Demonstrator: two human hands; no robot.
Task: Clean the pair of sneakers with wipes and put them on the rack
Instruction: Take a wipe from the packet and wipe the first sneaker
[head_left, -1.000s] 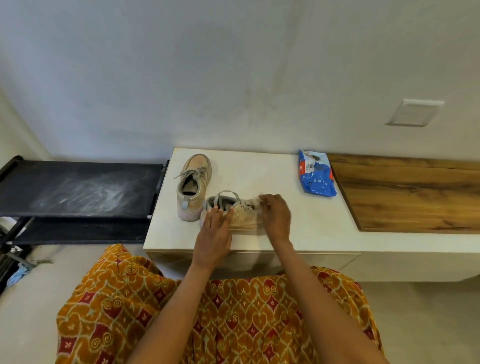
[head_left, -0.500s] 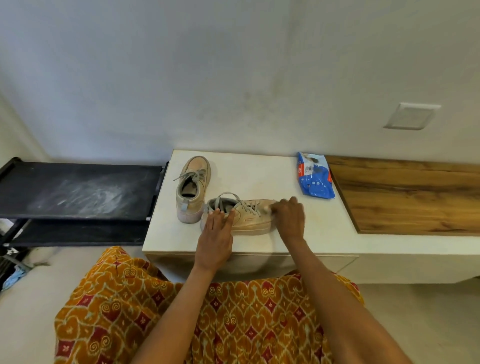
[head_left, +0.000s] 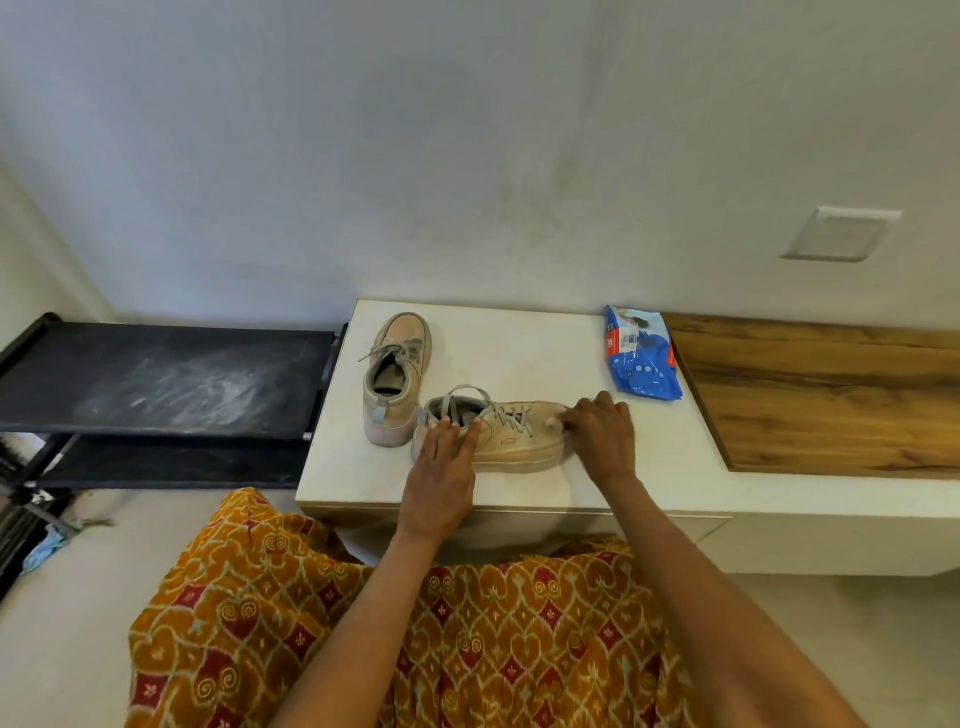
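Observation:
Two beige sneakers stand on the white cabinet top. The near sneaker lies sideways with its toe to the right. My left hand rests on its heel end with straight fingers. My right hand holds a small white wipe against the toe, fingers curled round it. The far sneaker points away, untouched. A blue pack of wipes lies to the right. The black shoe rack stands at the left.
A wooden panel covers the right part of the cabinet. The wall with a white switch plate rises behind. My patterned orange dress fills the foreground. A bit of blue cloth lies on the floor under the rack.
My right hand has slid with the wipe from the laces to the toe of the near sneaker. My left hand has stayed on the heel.

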